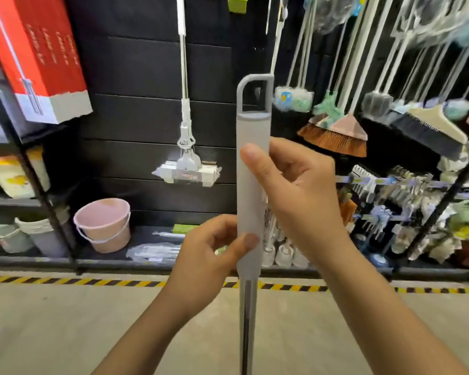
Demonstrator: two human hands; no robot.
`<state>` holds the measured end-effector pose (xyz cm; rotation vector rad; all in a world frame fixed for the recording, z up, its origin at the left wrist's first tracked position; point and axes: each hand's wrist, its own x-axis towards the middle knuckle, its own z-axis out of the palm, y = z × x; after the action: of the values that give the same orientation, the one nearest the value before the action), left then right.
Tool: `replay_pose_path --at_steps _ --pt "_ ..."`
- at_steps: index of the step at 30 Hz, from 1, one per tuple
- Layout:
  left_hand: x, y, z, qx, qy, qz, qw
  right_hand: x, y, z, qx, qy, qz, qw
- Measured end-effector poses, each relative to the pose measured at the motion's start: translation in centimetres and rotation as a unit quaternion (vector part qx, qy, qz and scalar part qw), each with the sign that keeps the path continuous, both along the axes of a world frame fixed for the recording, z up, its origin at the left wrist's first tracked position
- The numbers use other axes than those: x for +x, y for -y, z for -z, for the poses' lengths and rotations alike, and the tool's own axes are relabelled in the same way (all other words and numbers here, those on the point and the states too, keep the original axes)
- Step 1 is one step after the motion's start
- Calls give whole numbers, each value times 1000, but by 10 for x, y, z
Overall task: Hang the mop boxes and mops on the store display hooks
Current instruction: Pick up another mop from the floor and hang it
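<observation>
I hold a grey mop handle (252,125) upright in front of me, its loop-shaped hanging end at the top. My left hand (209,255) grips the handle low down, thumb pressed on its front. Higher up, my right hand (295,196) wraps around it from the right. The shaft runs down out of view, so the mop head is hidden. On the black slat wall (136,77) behind, a sponge mop (186,169) hangs by its pole. A red and white mop box (38,58) hangs tilted at the upper left.
Brooms (336,133) and brushes hang in a row at the right, above racks of small packaged goods (406,201). A pink bucket (103,226) stands on the low shelf, grey tubs (25,236) to its left. Yellow-black tape (65,280) marks the floor edge.
</observation>
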<state>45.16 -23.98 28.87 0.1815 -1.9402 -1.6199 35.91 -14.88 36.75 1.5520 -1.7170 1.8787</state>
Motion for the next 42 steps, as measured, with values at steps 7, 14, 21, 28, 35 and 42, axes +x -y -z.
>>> replay_pose_path --at_steps 7,14,21,28,35,42 --pt "-45 102 -33 -33 -22 -12 999 -45 110 -32 -15 -7 -22 1000" --pt "-93 210 -75 -106 -45 -14 993 -90 220 -68 -83 -5 10 996" --pt "-136 307 -118 -190 -61 -48 979 -134 317 -107 -144 9 2 990" --pt "-203 413 -155 -247 -13 -121 961 -205 425 -141 -131 41 -13 990" --pt "-288 512 -180 -281 31 -174 943 -301 533 -162 -102 25 -36 994" --pt "-381 599 -217 -284 7 -211 935 -395 625 -206 -90 11 -55 994"
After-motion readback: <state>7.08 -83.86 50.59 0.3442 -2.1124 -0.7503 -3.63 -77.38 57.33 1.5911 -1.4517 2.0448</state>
